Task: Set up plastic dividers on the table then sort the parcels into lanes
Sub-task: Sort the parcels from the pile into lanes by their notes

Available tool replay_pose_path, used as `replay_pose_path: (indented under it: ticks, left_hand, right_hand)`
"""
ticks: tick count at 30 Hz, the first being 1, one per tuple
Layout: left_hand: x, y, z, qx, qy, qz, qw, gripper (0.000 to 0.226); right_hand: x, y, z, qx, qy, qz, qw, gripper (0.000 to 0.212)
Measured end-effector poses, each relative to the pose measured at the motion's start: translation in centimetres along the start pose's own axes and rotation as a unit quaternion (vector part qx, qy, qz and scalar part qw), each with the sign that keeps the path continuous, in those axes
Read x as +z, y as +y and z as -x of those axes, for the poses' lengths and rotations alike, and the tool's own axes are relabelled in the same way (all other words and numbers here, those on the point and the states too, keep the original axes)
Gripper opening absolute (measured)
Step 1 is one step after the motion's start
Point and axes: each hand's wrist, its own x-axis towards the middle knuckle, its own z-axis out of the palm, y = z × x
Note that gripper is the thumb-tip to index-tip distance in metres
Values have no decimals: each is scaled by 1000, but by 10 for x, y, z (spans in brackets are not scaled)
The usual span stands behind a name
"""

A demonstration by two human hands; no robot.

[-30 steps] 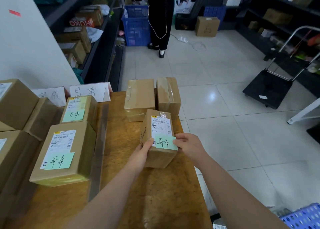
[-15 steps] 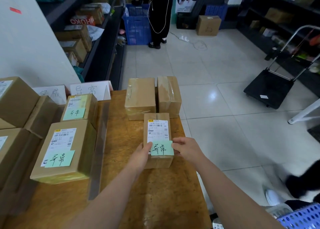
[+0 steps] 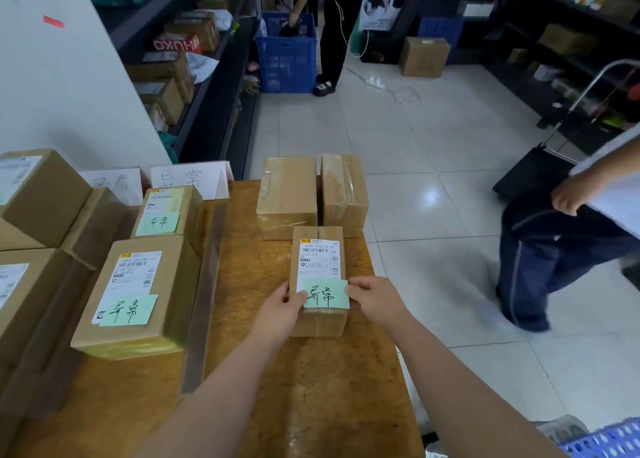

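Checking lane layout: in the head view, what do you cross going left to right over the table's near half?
boxes at left edge → big parcel with green note → clear plastic divider → left hand → small labelled parcel → right hand

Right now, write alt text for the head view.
Left hand and right hand grip a labelled parcel with a green note on the wooden table. Two plain parcels sit behind it; a clear divider stands to its left.
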Motion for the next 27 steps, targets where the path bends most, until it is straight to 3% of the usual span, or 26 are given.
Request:
replay_pose_path:
  ticks: [4, 11, 17, 27]
  left_hand:
    - [-4, 1, 4, -5, 6, 14, 1000, 41]
    - [-14, 11, 20, 14, 27, 33, 999, 42]
    - [-40, 28, 40, 68, 38, -5, 997, 45]
    - [-147, 41, 96, 203, 91, -52, 973, 30]
  right_hand:
    - [-1, -7, 3, -16, 5, -3, 1000, 13]
    - [-1, -27, 15, -46, 13, 8, 999, 15]
    - [10, -59, 38, -83, 53, 17, 995, 26]
    - [70, -139, 107, -173, 120, 4, 978, 18]
